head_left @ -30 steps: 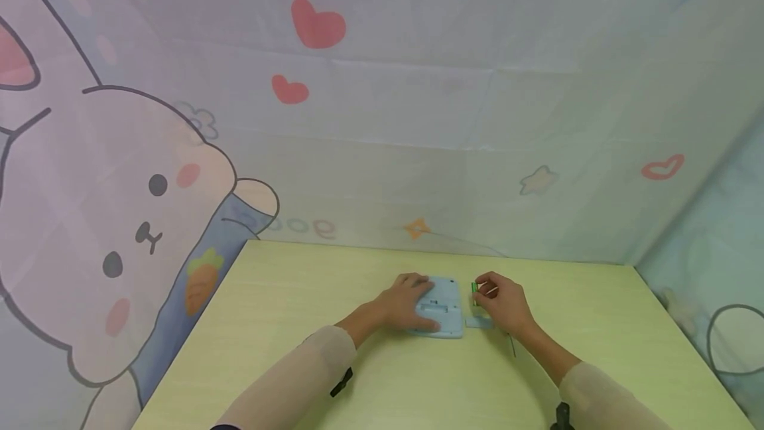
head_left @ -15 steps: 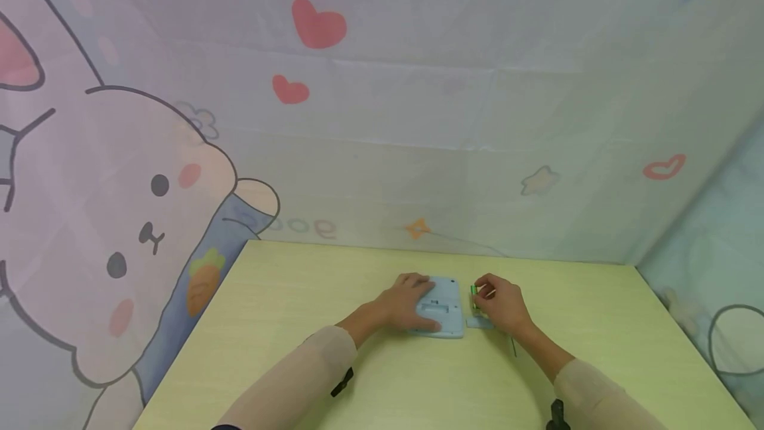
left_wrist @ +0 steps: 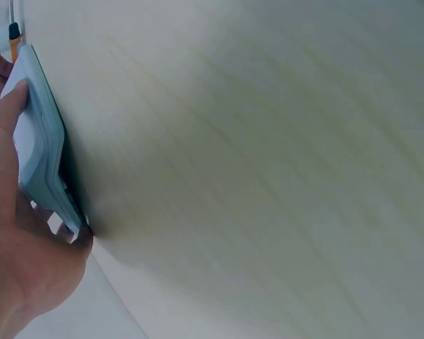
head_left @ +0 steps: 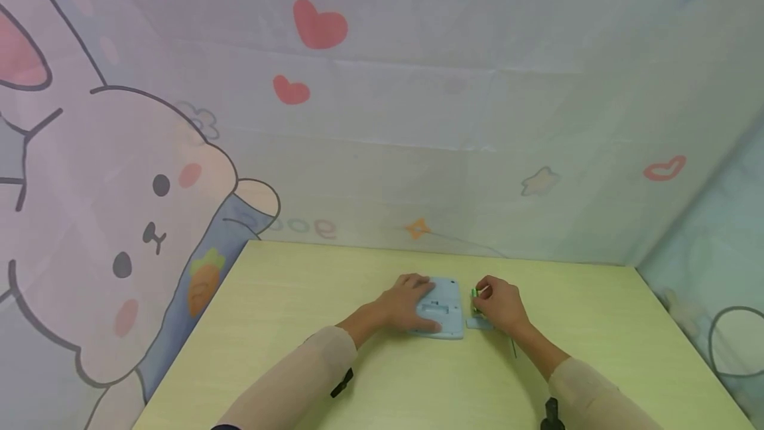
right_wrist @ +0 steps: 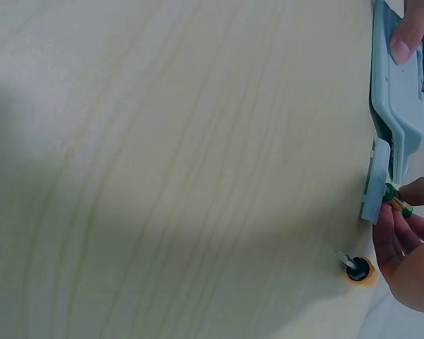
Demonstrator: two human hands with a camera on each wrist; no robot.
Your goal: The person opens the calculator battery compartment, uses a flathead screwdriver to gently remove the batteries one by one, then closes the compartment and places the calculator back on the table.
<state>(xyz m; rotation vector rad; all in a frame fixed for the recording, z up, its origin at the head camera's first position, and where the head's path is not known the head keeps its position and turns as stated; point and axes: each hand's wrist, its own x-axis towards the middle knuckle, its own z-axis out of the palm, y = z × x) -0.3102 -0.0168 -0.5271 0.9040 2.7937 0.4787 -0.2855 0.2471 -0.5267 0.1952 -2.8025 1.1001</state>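
Observation:
A pale blue calculator (head_left: 447, 290) lies face down on the table, its battery compartment uncovered. My left hand (head_left: 407, 304) holds it across the left part of its back. In the left wrist view, the thumb (left_wrist: 13, 106) lies on the casing while other fingertips curl at the far edge. Just right of the calculator, my right hand (head_left: 503, 304) pinches a green battery (right_wrist: 407, 210) between thumb and fingers; whether there is a second one cannot be told. Below those fingers is the loose pale blue battery cover (head_left: 479, 323), on the table beside the calculator.
A screwdriver with an orange and black handle (right_wrist: 359, 270) lies by the right hand; in the head view only its thin shaft (head_left: 513, 348) shows below the wrist. The pale yellow table (head_left: 334, 271) ends at a cloth backdrop (head_left: 382, 171) printed with a rabbit and hearts.
The right hand has shifted slightly toward me, and its forearm has swung a little left. Less of the green battery shows between its fingers. The left hand and calculator stay put.

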